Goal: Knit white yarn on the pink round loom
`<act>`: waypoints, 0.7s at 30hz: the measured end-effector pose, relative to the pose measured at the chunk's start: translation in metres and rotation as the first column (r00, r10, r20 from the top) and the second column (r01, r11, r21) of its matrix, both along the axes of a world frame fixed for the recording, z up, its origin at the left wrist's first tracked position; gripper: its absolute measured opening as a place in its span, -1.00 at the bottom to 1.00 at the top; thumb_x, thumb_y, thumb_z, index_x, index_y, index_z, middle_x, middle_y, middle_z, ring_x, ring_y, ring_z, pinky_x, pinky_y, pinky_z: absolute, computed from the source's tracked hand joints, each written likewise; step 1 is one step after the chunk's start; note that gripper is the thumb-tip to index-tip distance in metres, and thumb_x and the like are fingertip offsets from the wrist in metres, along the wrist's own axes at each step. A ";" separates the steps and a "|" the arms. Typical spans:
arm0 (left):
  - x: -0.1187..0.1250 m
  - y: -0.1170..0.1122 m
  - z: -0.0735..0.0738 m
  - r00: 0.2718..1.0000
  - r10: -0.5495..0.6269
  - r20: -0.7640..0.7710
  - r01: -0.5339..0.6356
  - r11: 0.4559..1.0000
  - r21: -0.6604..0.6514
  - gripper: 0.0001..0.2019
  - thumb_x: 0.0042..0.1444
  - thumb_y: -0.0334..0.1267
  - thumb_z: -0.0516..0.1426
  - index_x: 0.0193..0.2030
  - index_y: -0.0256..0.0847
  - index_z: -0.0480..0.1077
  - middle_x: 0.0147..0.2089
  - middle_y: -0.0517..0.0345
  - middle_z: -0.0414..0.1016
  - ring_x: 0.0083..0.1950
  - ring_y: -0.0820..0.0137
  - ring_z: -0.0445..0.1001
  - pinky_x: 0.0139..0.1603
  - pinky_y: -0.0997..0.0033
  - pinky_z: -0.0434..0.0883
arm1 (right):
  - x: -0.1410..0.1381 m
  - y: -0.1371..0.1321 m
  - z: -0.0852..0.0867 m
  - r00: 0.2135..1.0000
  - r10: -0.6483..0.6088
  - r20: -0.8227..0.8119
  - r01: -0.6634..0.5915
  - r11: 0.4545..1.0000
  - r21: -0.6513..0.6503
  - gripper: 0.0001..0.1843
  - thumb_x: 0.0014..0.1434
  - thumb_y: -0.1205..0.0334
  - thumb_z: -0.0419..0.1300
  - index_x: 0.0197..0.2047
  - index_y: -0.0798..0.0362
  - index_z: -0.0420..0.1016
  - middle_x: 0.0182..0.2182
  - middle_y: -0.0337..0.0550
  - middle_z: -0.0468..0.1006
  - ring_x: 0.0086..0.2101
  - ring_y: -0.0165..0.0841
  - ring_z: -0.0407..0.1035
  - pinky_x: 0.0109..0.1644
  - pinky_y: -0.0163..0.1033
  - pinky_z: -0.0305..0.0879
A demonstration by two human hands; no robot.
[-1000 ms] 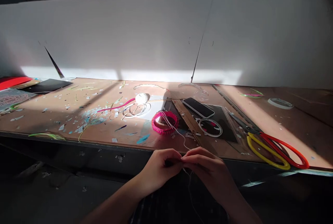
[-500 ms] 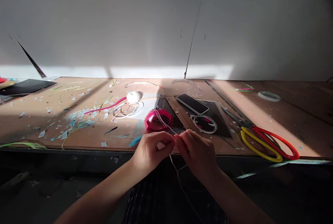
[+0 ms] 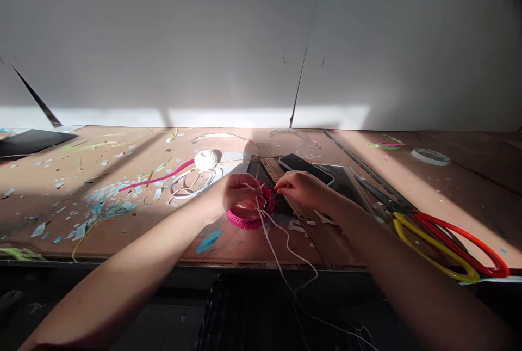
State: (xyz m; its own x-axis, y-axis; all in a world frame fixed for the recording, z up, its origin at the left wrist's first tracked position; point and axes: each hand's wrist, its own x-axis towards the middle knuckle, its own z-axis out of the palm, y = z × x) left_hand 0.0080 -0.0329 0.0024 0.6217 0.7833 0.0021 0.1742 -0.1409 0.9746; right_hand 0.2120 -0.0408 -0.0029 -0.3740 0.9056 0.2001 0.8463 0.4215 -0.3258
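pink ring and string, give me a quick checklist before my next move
1. Left hand pinching the string: ok, at the ring.
2. Right hand gripping string: cannot tell, its fingertips are too small to read.
3. String on the table: not ok, loose strands hang past the edge and cross.
4. Scissors apart from the string: ok, off to the right.
5. Phone untouched by the right hand: cannot tell, the hand partly covers it.

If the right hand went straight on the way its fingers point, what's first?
Probably the pink ring, at its right rim, close ahead of the right hand; depth is unclear, so it might clear the rim and meet the left hand.
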 end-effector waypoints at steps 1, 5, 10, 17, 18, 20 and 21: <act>-0.001 0.000 0.000 1.000 -0.012 0.001 0.012 1.000 -0.027 -0.86 0.06 -0.28 0.04 -0.38 -0.34 0.30 -0.50 0.15 0.44 -0.47 0.49 0.41 -0.35 0.43 0.38 | 0.002 0.004 -0.005 0.999 0.040 0.027 -0.040 0.999 -0.008 -0.88 0.02 0.35 0.19 -0.36 0.04 0.56 -0.43 -0.20 0.52 -0.37 -0.42 0.36 -0.29 -0.37 0.17; -0.008 -0.003 0.005 0.999 -0.023 -0.038 0.021 0.998 -0.051 -0.89 0.01 -0.32 0.09 -0.46 -0.32 0.33 -0.57 0.24 0.37 -0.52 0.57 0.31 -0.47 0.61 0.26 | -0.004 0.006 -0.018 0.990 0.105 0.094 -0.105 0.994 -0.003 -0.88 0.00 0.39 0.20 -0.40 0.05 0.56 -0.43 -0.19 0.50 -0.34 -0.41 0.35 -0.23 -0.36 0.19; -0.016 -0.007 0.013 0.934 -0.192 -0.300 0.207 0.978 0.019 -0.89 0.00 -0.35 0.07 -0.46 -0.32 0.37 -0.59 0.23 0.39 -0.59 0.56 0.31 -0.56 0.63 0.19 | -0.014 0.000 -0.020 0.979 0.082 0.188 -0.088 0.996 0.029 -0.85 0.10 0.39 0.10 -0.41 0.11 0.50 -0.41 -0.12 0.47 -0.32 -0.36 0.32 -0.19 -0.28 0.18; -0.022 -0.010 0.012 0.862 -0.345 -0.371 0.354 0.934 -0.046 -0.85 0.03 -0.40 -0.01 -0.35 -0.30 0.39 -0.46 0.14 0.47 -0.56 0.55 0.38 -0.58 0.64 0.23 | -0.008 -0.004 -0.016 0.972 0.012 0.234 -0.033 0.996 0.087 -0.94 0.04 0.40 0.14 -0.40 0.18 0.43 -0.37 -0.04 0.46 -0.26 -0.28 0.29 -0.15 -0.23 0.16; -0.021 -0.009 0.011 0.871 -0.327 -0.368 0.343 0.939 -0.022 -0.85 0.04 -0.40 -0.01 -0.36 -0.31 0.39 -0.44 0.13 0.47 -0.53 0.53 0.40 -0.56 0.63 0.27 | -0.003 -0.004 -0.014 0.976 -0.013 0.218 -0.008 0.995 0.097 -0.95 0.02 0.41 0.14 -0.41 0.18 0.42 -0.39 -0.06 0.46 -0.28 -0.29 0.30 -0.17 -0.25 0.17; -0.020 -0.008 0.009 0.891 -0.280 -0.356 0.303 0.953 0.007 -0.86 0.04 -0.38 -0.01 -0.39 -0.31 0.37 -0.41 0.10 0.47 -0.46 0.49 0.43 -0.52 0.59 0.32 | 0.008 -0.004 -0.010 0.981 -0.075 0.177 0.056 0.992 0.109 -0.94 0.03 0.40 0.12 -0.40 0.16 0.42 -0.46 -0.14 0.46 -0.37 -0.35 0.32 -0.28 -0.29 0.19; -0.019 -0.007 0.009 0.900 -0.260 -0.349 0.279 0.960 0.004 -0.86 0.03 -0.38 0.00 -0.42 -0.32 0.36 -0.42 0.09 0.46 -0.45 0.47 0.44 -0.52 0.57 0.33 | 0.013 -0.004 -0.008 0.987 -0.098 0.131 0.085 0.991 0.101 -0.93 0.05 0.38 0.11 -0.40 0.14 0.41 -0.50 -0.18 0.46 -0.43 -0.38 0.32 -0.34 -0.32 0.19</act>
